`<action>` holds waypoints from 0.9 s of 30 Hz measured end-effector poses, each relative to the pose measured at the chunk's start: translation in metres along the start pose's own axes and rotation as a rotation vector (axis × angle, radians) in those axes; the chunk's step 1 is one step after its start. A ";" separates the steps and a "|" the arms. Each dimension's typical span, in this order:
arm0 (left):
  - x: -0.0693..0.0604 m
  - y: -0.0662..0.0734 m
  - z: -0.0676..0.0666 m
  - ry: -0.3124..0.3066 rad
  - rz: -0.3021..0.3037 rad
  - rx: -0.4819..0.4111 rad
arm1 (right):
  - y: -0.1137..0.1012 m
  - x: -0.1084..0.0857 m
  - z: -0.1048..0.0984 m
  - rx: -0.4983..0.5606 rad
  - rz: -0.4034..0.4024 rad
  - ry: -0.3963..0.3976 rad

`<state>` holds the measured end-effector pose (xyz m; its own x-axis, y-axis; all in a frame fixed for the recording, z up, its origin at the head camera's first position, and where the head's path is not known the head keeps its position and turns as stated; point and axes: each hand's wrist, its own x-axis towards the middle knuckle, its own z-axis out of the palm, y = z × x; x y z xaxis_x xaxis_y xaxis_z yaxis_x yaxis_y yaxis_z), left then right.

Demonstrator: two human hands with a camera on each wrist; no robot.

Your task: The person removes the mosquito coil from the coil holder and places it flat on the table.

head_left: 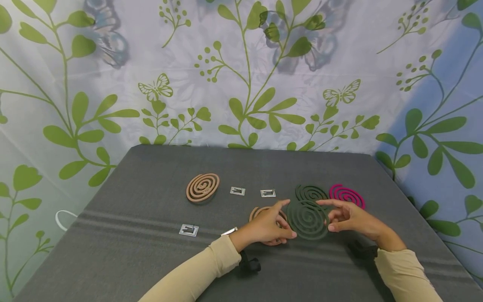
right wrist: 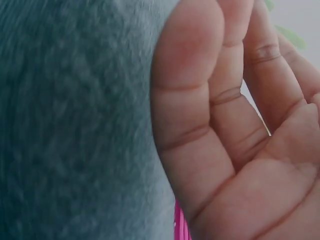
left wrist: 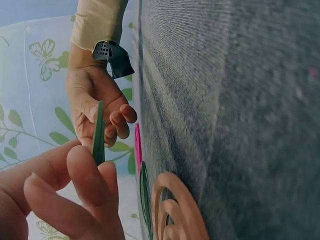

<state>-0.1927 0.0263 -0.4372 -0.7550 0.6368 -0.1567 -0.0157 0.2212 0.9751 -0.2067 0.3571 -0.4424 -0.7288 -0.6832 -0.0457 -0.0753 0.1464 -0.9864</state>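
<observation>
A dark green mosquito coil (head_left: 308,220) is held up between my two hands; the left wrist view catches this green coil (left wrist: 99,135) edge-on. My left hand (head_left: 268,224) pinches its left rim with thumb and fingertips. On the opposite rim, my right hand (head_left: 354,218) holds it by the thumb and index finger. Behind it lies another green coil (head_left: 311,192), with a pink coil (head_left: 347,195) to its right. A tan coil (head_left: 256,212) lies on the table, partly hidden by my left hand. The right wrist view shows the right hand (right wrist: 225,115) with the held coil out of sight.
Another tan coil (head_left: 202,187) lies further left on the grey table (head_left: 124,251). Several small metal coil stands lie about, including one stand (head_left: 237,191) at the back and one stand (head_left: 188,230) at the front left. A patterned curtain (head_left: 211,92) hangs behind the table.
</observation>
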 end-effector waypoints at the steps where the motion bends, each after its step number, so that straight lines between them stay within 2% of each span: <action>1: 0.001 0.000 0.001 -0.008 -0.003 -0.002 | 0.001 -0.001 -0.001 -0.003 0.007 0.000; 10: 0.004 -0.003 0.004 -0.041 -0.048 0.012 | 0.007 -0.006 -0.007 -0.018 0.006 -0.019; 19: 0.006 -0.005 0.004 -0.105 -0.074 -0.052 | 0.008 -0.007 -0.008 -0.125 0.023 0.001; 27: 0.007 -0.006 0.004 -0.094 -0.098 -0.039 | 0.008 -0.008 -0.008 -0.163 0.057 0.005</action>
<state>-0.1953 0.0327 -0.4452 -0.6836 0.6806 -0.2635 -0.1128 0.2582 0.9595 -0.2072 0.3696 -0.4488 -0.7386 -0.6668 -0.0995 -0.1432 0.2994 -0.9433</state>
